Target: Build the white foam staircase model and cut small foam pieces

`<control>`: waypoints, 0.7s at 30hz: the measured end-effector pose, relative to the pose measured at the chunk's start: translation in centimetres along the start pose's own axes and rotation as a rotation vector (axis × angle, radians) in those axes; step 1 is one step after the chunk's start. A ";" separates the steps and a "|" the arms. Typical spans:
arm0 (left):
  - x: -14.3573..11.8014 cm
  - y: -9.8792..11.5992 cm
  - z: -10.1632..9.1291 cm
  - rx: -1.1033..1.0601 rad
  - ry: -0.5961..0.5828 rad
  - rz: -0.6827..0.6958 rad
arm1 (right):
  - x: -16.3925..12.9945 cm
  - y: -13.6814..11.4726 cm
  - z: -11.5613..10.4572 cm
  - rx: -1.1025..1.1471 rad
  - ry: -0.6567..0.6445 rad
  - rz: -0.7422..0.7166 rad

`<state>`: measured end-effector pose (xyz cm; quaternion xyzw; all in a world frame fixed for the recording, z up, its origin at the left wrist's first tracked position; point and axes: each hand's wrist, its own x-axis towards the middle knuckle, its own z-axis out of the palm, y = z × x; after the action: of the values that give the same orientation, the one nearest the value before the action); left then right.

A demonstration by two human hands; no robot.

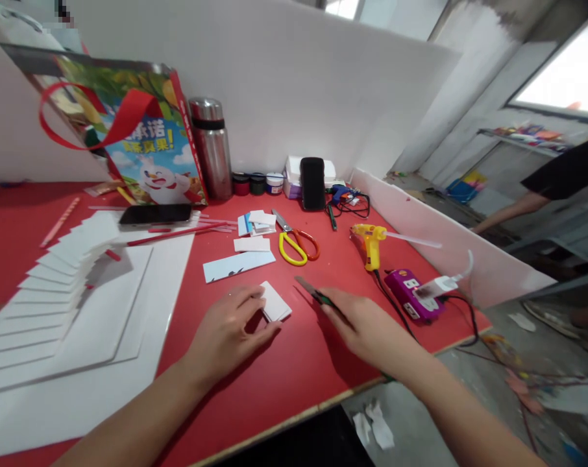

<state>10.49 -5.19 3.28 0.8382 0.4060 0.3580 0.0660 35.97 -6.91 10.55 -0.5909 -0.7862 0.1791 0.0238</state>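
Note:
My left hand (pixel 232 327) rests on the red table (pixel 294 370), its fingers pinching a small white foam-board piece (pixel 276 302). My right hand (pixel 367 322) grips a thin green-handled craft knife (pixel 315 293) with the blade pointing left toward that piece, a short gap away. Beyond lie more white foam pieces (pixel 252 244), a long white strip (pixel 238 265) and yellow-and-orange scissors (pixel 296 243).
A stepped white foam-board model (pixel 65 292) fills the left. A yellow glue gun (pixel 370 243) and purple power strip (pixel 411 293) lie right. At the back stand a gift bag (pixel 143 143), steel flask (pixel 211 149), paint jars (pixel 257 183), two phones (pixel 312 183). A person sits far right.

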 end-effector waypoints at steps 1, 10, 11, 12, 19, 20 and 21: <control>0.0 -0.1 0.0 -0.022 -0.001 -0.021 | 1.0 0.1 0.3 -0.018 0.028 0.001; 0.5 0.7 -0.9 -0.279 0.101 -0.059 | 3.4 -2.2 0.9 0.380 0.274 0.034; 0.6 0.7 -1.2 -0.293 0.115 -0.038 | 3.3 -2.9 0.9 0.611 0.197 0.065; 0.6 0.7 -1.4 -0.301 0.122 -0.022 | 3.4 -3.6 1.0 0.825 0.104 0.105; 0.7 -0.4 -2.0 -0.286 0.106 -0.013 | 5.3 -5.9 3.6 1.316 0.034 0.174; 0.7 -0.5 -2.0 -0.279 0.105 -0.020 | 5.7 -5.9 4.1 1.313 0.060 0.148; 0.7 -0.7 -1.9 -0.271 0.105 -0.029 | 6.0 -5.8 4.4 1.289 0.092 0.117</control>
<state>9.12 -4.56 4.80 0.7957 0.3691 0.4521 0.1623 27.75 -3.78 7.14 -0.5070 -0.4860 0.5905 0.3975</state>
